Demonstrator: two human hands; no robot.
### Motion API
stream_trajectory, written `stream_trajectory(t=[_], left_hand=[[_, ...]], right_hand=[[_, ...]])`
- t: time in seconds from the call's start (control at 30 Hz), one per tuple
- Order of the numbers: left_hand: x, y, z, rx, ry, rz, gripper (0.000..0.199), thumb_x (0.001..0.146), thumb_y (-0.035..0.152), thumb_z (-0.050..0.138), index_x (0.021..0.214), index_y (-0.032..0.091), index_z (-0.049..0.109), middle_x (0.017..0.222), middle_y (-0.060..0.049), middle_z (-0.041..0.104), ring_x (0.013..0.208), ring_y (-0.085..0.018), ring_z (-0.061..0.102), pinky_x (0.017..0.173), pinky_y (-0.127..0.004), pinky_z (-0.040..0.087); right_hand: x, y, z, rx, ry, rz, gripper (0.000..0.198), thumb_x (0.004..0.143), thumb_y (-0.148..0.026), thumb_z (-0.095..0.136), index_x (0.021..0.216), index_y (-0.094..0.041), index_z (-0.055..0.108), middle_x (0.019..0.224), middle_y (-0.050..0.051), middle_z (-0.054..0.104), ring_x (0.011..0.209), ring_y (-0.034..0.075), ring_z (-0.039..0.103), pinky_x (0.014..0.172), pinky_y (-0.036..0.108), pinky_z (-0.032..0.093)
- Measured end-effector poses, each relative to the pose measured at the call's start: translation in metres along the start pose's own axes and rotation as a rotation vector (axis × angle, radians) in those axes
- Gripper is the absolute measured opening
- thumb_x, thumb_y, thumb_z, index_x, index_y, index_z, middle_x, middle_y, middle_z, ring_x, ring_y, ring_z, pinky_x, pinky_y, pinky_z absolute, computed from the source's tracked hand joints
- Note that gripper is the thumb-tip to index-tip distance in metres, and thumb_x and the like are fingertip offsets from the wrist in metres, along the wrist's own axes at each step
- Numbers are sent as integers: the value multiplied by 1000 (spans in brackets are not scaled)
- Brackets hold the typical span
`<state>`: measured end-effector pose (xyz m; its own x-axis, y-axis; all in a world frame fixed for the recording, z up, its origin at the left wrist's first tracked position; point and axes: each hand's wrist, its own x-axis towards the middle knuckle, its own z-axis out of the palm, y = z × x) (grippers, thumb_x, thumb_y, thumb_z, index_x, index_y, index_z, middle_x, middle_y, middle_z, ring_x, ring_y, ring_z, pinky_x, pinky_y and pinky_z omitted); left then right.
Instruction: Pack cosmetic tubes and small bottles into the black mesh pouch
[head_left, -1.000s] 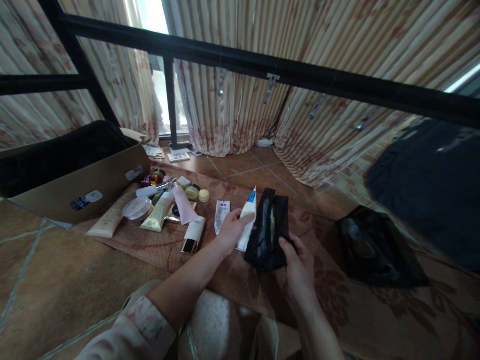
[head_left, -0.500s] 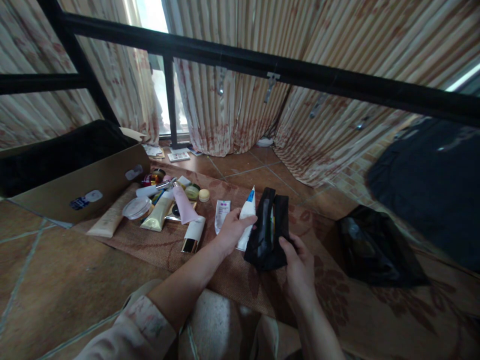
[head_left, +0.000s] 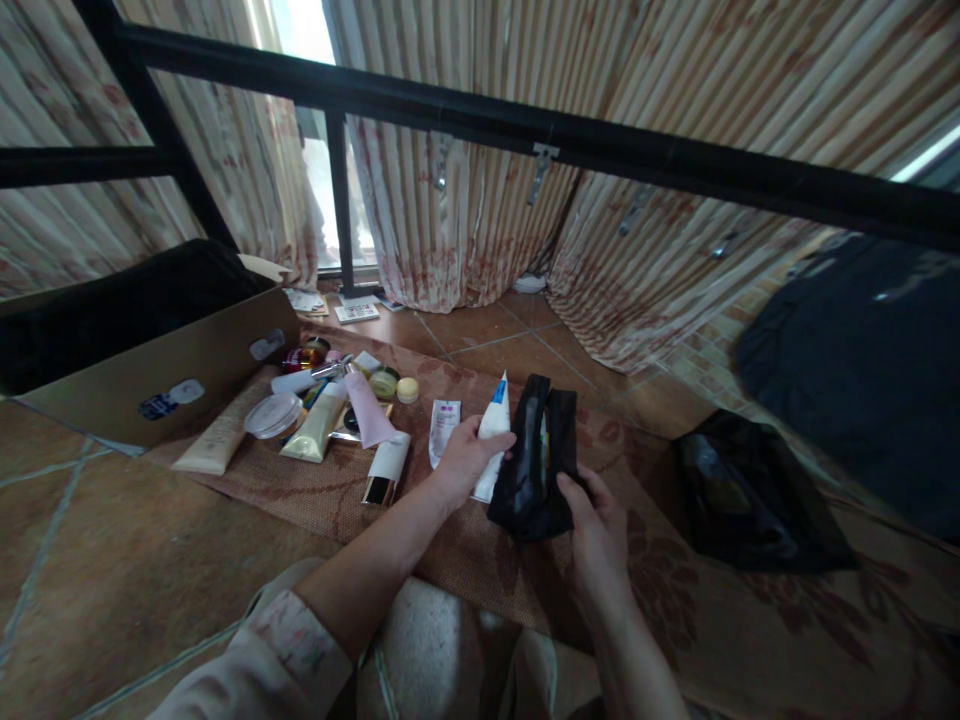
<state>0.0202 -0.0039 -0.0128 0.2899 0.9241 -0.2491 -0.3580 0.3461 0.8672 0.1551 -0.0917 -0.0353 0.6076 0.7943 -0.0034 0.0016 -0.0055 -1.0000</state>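
Observation:
My left hand [head_left: 469,465] is closed around a white tube with a blue end [head_left: 496,425], held tilted beside a black pouch. The black pouch [head_left: 529,500] has its top slit parted, with a bit of green and white showing inside. My right hand [head_left: 596,515] grips the pouch's right side, thumb on top. Left of the tube lies a small white sachet [head_left: 444,432] with purple print. Farther left are a white bottle with a dark and gold cap [head_left: 387,465], a pink tube [head_left: 369,410], a pale yellow tube [head_left: 315,428] and a round clear-lidded case [head_left: 274,415].
A cardboard box [head_left: 217,365] holding something black stands at the left, beside a large beige tube [head_left: 225,430]. A second black bag [head_left: 757,500] lies on the patterned mat [head_left: 450,540] at the right. A dark metal rail [head_left: 480,100] crosses before the curtains.
My left hand and the white tube have shifted very slightly to the left. The pouch and my right hand stay in place.

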Motion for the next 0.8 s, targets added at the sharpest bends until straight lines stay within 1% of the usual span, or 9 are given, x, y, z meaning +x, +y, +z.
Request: stream_trajectory(t=[0.13,0.3,0.43,0.8], left_hand=[[1,-2,-1,16,-2,10,32,59,26,80,81,14,59,58,3,60,46,-9,52,48,-21,41],[2,-3,-1,28,11,17,34,58,25,81,81,14,58,59,3,59,49,-9,53,47,-20,42],[2,-2,0,63,14,6,34,59,25,80,82,14,57,57,4,58,48,-9,51,45,-20,41],[-2,3,3,131,37,-11,14,70,17,68,75,16,54,52,5,55,43,-8,50,42,-18,38]], right_hand=[[0,-1,0,-1,-1,8,39,72,-42,69,103,-17,69,96,5,73,86,21,65,79,33,50],[0,-1,1,-10,4,1,37,73,-41,69,101,-18,69,96,4,72,88,21,65,80,33,49],[0,-1,1,-2,-4,8,37,72,-42,68,101,-18,69,95,4,73,86,21,65,78,33,49],[1,-1,0,-39,18,-5,41,72,-43,68,102,-17,70,96,6,73,88,23,65,78,33,50]])
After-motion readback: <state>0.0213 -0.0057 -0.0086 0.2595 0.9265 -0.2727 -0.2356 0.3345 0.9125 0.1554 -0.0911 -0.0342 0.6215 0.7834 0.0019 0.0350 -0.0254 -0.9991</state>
